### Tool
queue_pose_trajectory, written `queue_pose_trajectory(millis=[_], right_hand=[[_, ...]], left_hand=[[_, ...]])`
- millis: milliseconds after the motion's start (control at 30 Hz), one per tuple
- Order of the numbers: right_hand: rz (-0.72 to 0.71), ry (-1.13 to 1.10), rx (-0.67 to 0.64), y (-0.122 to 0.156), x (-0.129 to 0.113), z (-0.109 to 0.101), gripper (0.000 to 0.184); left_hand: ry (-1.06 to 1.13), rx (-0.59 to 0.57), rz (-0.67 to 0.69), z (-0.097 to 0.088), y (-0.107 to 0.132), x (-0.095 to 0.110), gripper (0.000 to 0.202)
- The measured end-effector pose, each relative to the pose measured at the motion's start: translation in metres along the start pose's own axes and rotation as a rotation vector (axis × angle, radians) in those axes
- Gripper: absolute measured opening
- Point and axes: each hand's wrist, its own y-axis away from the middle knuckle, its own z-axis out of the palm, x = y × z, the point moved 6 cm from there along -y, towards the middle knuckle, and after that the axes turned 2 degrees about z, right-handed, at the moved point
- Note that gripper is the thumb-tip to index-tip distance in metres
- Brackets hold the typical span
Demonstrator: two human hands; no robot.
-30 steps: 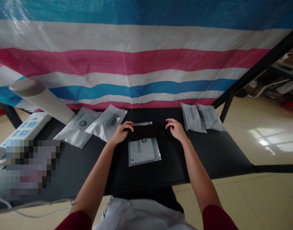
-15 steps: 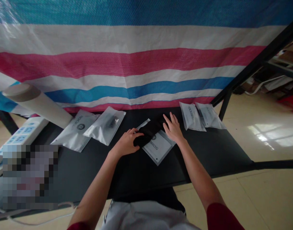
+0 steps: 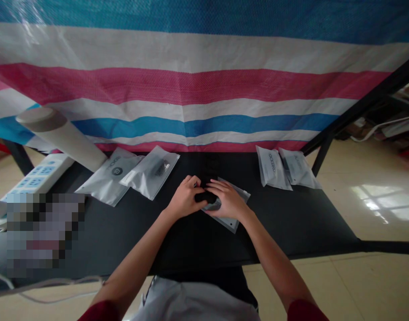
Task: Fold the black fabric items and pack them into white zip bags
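1. Where it is: we have the black cloth (image 3: 204, 197) between both hands, mid-desk, partly over a flat plastic bag (image 3: 230, 222); a dark strip of it seems to run toward the back of the desk (image 3: 130, 236). Black on black, so we can't trace every edge.
2. Risk, we judge: the bag lies askew and looks slick; a sideways push from the right hand could slide it along with the cloth.
3. Risk: soft cloth may bunch or come out uneven if the two hands press unequally. Poor contrast could hide a crooked edge.
4. Left hand (image 3: 187, 196): fingers curled, thumb opposed, gripping the cloth's near part as far as we can tell. Forearm slants inward from lower left.
5. Right hand (image 3: 229, 200): loose C-shape, not closed; fingertips on the cloth, thumb spread lower, over the bag. Forearm angles in from lower right.
6. Nearest neighbour: a filled bag (image 3: 154, 171) beyond the left hand, apart from it.
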Motion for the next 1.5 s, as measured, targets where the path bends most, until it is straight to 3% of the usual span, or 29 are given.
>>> queue_pose_trajectory(millis=[67, 233, 400, 500, 600, 667, 733, 867, 1000, 1167, 1233, 1333, 1433, 1500], right_hand=[[-0.001, -0.019, 0.002, -0.001, 0.003, 0.001, 0.05], [0.162, -0.081, -0.009, 0.002, 0.017, -0.003, 0.04], [0.246, -0.142, 0.076, 0.003, 0.02, -0.006, 0.026], [0.276, -0.17, 0.268, 0.004, 0.021, -0.017, 0.038], [0.196, -0.054, 0.431, 0.007, 0.014, -0.03, 0.041], [0.108, 0.034, 0.36, 0.005, 0.007, -0.028, 0.03], [0.054, 0.074, 0.215, 0.002, 0.004, -0.019, 0.022], [0.096, 0.12, 0.075, 0.0, 0.007, -0.007, 0.035], [0.172, 0.233, 0.055, -0.003, 0.006, 0.0, 0.064], [0.263, 0.361, 0.089, -0.015, 0.006, 0.005, 0.052], [0.3, 0.352, 0.116, -0.018, 0.01, 0.003, 0.042], [0.428, 0.229, 0.159, -0.016, 0.024, -0.006, 0.028], [0.544, 0.043, 0.187, -0.008, 0.04, -0.014, 0.032], [0.514, -0.002, 0.217, -0.007, 0.044, -0.017, 0.032]], left_hand=[[0.149, 0.02, 0.018, -0.001, 0.001, -0.001, 0.021], [0.477, -0.053, -0.039, 0.01, 0.004, -0.009, 0.065], [0.611, -0.01, -0.19, 0.028, 0.0, -0.028, 0.032], [0.604, 0.074, -0.281, 0.038, -0.007, -0.036, 0.033], [0.506, 0.076, -0.308, 0.045, -0.013, -0.035, 0.03], [0.443, 0.086, -0.323, 0.045, -0.016, -0.034, 0.03], [0.398, 0.128, -0.364, 0.044, -0.017, -0.035, 0.042], [0.325, 0.271, -0.395, 0.041, -0.015, -0.043, 0.063], [0.295, 0.451, -0.331, 0.032, -0.009, -0.045, 0.05], [0.112, 0.563, -0.254, 0.006, 0.002, -0.023, 0.027], [0.092, 0.533, -0.164, 0.0, 0.005, -0.006, 0.02], [0.123, 0.385, -0.084, 0.005, 0.007, 0.013, 0.015], [0.134, 0.238, -0.118, 0.018, 0.006, 0.016, 0.017], [0.106, 0.143, -0.162, 0.026, 0.004, 0.014, 0.022]])
